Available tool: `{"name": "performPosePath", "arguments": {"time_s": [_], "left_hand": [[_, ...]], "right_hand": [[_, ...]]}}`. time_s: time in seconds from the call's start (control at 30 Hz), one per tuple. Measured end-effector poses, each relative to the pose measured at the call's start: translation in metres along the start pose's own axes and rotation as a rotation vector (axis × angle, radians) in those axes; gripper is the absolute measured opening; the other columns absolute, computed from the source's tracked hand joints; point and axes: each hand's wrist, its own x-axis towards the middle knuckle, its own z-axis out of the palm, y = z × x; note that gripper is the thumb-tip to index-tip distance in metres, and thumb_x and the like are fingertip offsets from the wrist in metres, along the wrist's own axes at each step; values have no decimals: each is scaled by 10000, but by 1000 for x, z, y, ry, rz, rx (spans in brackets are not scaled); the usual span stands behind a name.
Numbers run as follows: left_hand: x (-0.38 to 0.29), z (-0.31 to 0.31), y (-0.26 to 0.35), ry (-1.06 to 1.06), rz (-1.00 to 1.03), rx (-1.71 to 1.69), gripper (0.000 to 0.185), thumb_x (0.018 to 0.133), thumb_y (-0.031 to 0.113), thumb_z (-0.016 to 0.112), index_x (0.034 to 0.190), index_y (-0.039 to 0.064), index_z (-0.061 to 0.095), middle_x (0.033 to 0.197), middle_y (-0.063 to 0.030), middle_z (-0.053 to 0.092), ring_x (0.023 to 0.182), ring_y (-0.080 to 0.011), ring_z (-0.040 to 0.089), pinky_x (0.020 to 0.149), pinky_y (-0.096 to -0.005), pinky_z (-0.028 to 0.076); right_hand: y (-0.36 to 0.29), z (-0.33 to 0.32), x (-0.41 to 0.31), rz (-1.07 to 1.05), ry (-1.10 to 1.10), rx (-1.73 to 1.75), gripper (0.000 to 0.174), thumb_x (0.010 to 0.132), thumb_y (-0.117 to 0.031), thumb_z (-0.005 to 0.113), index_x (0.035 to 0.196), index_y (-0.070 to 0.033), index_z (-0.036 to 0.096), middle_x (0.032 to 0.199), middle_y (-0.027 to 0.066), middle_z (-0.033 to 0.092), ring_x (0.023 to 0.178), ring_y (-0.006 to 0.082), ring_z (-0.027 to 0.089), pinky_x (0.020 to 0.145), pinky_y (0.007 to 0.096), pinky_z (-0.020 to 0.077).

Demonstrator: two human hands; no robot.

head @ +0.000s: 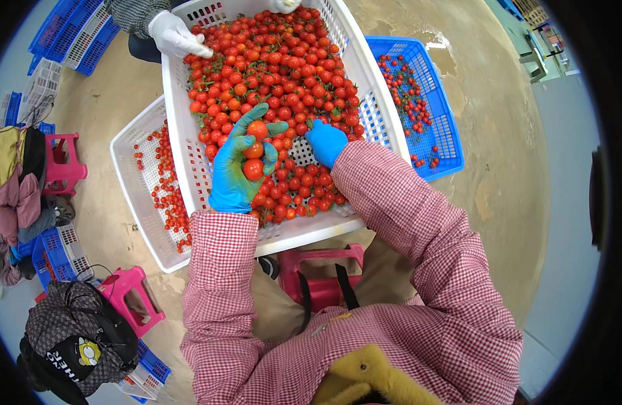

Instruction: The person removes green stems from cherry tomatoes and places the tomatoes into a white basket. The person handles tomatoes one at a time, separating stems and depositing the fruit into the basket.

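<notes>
In front of me stands a white perforated plastic crate (387, 109) heaped with red cherry tomatoes (275, 66), some with green stems. My left hand (235, 167), in a green-stained blue glove, is turned palm up over the near part of the heap. Three cherry tomatoes (253, 169) rest in its palm and curled fingers. My right hand (327, 144), also blue-gloved, reaches down into the tomatoes beside a bare patch of crate floor (301, 152). A bit of green (310, 123) shows at its fingertips; what they hold is hidden.
A co-worker's white-gloved hand (176, 35) touches the far left of the heap. Below sit a white crate (138, 195) at left and a blue crate (447, 121) at right, both holding tomatoes. Pink stools (131, 298) and seated people are at left; another pink stool (321, 291) is below me.
</notes>
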Motion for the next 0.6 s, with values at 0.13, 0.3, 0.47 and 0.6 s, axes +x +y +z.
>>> {"name": "performPosePath", "arguments": {"time_s": [0.13,0.3,0.47,0.6], "left_hand": [[-1,-2,1,68,10,18,338,829,165,497,1144,59,439,955,-159,545,594,-109,506,449,-199,420],[2,-6,-2,162,13,181,302,853,195,480,1126,69,448,902,-110,555,590,-103,509,444,-201,417],[4,-12,-5,157,-63,88,320,870,269,451,1116,66,463,813,-67,569,600,-102,516,473,-216,419],[5,-8,-11,198,-52,93,323,860,226,453,1124,40,462,934,-98,572,621,-97,517,490,-199,427]], "right_hand": [[-3,-10,-4,66,-4,132,298,672,-28,577,964,-84,585,1029,127,477,839,264,570,693,345,495],[-5,-49,-27,-102,0,1209,367,653,-4,592,1016,-58,581,1107,60,503,934,155,529,808,276,450],[-23,-70,-52,-215,109,1461,377,663,45,578,1033,-17,538,974,68,557,912,143,541,815,269,449],[-24,-79,-62,-192,-57,1814,265,767,-73,542,1020,-2,516,918,74,579,813,129,561,726,258,472]]}}
